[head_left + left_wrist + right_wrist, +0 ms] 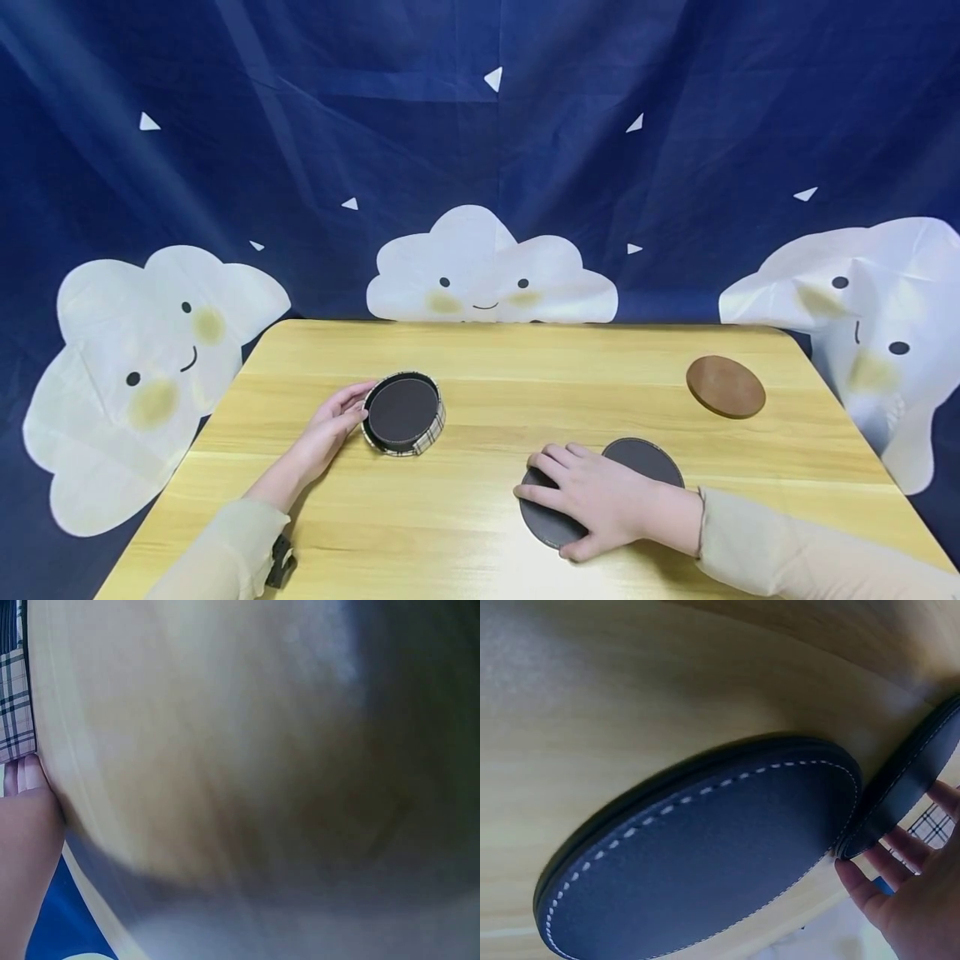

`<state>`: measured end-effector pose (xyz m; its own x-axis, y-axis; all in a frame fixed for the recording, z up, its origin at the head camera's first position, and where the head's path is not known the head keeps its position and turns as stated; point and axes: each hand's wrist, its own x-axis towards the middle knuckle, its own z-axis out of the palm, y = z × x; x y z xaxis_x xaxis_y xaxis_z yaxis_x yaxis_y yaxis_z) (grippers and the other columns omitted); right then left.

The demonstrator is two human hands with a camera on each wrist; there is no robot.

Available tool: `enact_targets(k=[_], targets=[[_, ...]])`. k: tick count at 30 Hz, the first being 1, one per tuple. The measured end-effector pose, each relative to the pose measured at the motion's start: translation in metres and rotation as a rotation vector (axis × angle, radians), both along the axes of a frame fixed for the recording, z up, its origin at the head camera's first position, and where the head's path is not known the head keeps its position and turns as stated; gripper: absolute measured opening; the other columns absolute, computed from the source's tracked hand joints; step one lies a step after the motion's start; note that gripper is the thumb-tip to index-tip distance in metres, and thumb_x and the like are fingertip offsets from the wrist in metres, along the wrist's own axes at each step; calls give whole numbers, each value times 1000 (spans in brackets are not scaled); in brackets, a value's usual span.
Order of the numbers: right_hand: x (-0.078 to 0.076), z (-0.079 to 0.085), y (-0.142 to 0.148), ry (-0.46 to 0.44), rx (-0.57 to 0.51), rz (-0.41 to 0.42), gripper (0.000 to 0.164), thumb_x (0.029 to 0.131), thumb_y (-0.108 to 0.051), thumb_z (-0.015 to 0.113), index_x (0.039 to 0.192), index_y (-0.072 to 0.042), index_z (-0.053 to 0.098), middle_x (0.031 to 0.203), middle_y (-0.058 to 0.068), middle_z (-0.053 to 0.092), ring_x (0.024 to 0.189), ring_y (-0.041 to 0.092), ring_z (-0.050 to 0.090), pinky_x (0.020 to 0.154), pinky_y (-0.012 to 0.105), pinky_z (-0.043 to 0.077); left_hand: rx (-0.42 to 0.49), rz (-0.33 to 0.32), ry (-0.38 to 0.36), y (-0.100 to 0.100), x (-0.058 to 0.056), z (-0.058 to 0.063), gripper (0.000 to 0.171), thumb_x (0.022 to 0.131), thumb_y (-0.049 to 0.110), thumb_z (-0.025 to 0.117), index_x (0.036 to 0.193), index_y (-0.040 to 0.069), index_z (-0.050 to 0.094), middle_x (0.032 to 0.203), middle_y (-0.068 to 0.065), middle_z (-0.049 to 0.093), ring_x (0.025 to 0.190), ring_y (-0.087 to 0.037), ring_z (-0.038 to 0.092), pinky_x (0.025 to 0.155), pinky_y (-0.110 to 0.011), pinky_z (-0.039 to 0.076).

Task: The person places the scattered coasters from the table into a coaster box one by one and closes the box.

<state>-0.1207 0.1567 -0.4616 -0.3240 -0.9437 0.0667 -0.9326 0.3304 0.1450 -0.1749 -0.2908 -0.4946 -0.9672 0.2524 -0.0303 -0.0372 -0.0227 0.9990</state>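
On the wooden counter (480, 358), the left hand (327, 432) holds the round, plaid-sided holder (430, 437) from its left side, the thumb being at the rim; the inside is dark. The right hand (603, 496) is over a black disc (542, 521), its fingers grasping this disc by the edge. Another black disc (651, 460) lies just beside, partly hidden. Farther to the right, a brown disc (726, 387) lies apart.

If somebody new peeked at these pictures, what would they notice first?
Probably the big smiling clouds on the dark blue curtain behind the table. Next, the left hand holds a plaid holder at left, while nearer, the right hand grips a black disc beside a second black disc. A brown disc lies alone toward the table's back right.
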Motion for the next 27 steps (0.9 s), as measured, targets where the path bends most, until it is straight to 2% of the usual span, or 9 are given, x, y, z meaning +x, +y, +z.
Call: enact_targets(k=[17,27], targets=[[-5,-1,-4,19,-34,34,86,72,-69,76,145,-29,56,132,3,56,118,18,51,91,35,48,10,16,5,2,3,2,54,104,-3,51,155,-15,36,133,19,67,123,4,60,106,-9,47],[-18,9,-20,-4,-30,53,86,75,-69,74,148,-28,55,137,6,55,123,20,50,95,37,47,7,25,8,1,2,0,53,104,-4,50,154,-15,37,132,20,67,124,5,61,107,-9,46]])
